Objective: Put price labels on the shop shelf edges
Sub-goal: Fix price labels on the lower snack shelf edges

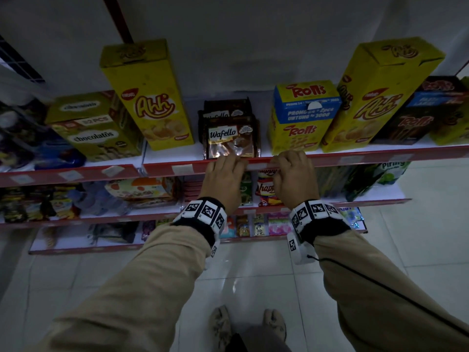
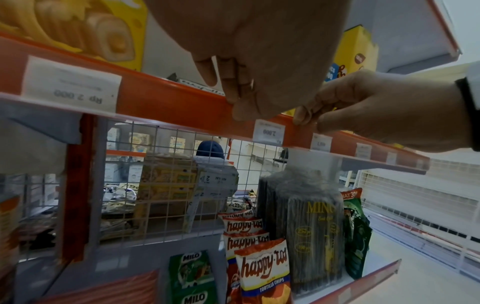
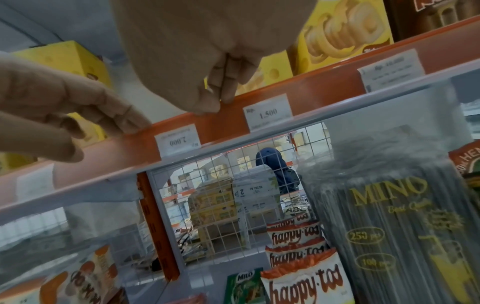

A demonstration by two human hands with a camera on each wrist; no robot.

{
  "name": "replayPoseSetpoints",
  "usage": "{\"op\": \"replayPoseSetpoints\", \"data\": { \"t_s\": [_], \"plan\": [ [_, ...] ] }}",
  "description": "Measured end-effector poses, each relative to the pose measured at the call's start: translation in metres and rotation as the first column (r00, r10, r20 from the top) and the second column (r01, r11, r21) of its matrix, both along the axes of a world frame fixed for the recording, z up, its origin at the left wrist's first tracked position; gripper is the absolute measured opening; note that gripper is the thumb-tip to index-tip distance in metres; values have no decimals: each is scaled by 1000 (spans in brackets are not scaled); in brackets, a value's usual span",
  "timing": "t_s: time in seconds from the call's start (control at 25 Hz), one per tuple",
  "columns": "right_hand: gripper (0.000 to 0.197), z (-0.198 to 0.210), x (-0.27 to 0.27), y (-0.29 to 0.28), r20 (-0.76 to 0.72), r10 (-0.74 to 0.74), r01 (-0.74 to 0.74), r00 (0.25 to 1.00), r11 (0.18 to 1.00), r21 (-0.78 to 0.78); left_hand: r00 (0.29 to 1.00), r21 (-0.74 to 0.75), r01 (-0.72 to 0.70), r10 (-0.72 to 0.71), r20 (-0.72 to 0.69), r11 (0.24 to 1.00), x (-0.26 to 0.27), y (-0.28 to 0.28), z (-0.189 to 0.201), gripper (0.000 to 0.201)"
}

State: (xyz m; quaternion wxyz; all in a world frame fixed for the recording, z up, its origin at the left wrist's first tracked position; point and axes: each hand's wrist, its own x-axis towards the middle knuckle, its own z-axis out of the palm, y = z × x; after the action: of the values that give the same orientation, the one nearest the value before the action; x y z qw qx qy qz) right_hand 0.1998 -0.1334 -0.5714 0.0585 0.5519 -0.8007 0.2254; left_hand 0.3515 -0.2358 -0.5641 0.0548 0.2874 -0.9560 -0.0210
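Note:
The top shelf's red edge rail (image 1: 355, 156) runs across the head view, with a clear strip over its front. My left hand (image 1: 229, 161) and right hand (image 1: 284, 160) grip the rail a short way apart, fingers curled over its top edge. A white price label (image 1: 256, 166) sits in the rail between them. In the left wrist view the left hand (image 2: 233, 107) touches the rail top and the right hand (image 2: 309, 121) pinches it; the label (image 2: 269, 133) reads 2.000 upside down. The right wrist view shows the right hand (image 3: 210, 105), left hand (image 3: 109, 135) and this label (image 3: 178, 140).
Wafello packs (image 1: 231, 138) stand just behind the hands, a Rolls box (image 1: 302, 118) to the right and a tall Ahh box (image 1: 152, 97) to the left. Other labels (image 1: 182, 169) sit along the rail. Snack bags (image 2: 262, 267) fill the shelf below. A person (image 3: 272, 164) stands behind the wire mesh.

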Motion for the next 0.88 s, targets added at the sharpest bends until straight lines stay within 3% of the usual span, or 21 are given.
{"op": "replayPoseSetpoints", "data": {
  "t_s": [0.16,0.4,0.88],
  "plan": [
    [27,1,15,-15,-64,84,-86,994,996,-27,1000,43,29,-29,-1,999,-3,-11,4,55],
    [25,-6,28,-20,-77,-6,4,997,1000,-27,984,167,130,-107,-140,977,5,-17,0,55],
    [21,-7,32,-23,-95,-17,15,995,1000,-24,989,110,119,-108,-101,987,5,-17,-2,51]
  ]
}}
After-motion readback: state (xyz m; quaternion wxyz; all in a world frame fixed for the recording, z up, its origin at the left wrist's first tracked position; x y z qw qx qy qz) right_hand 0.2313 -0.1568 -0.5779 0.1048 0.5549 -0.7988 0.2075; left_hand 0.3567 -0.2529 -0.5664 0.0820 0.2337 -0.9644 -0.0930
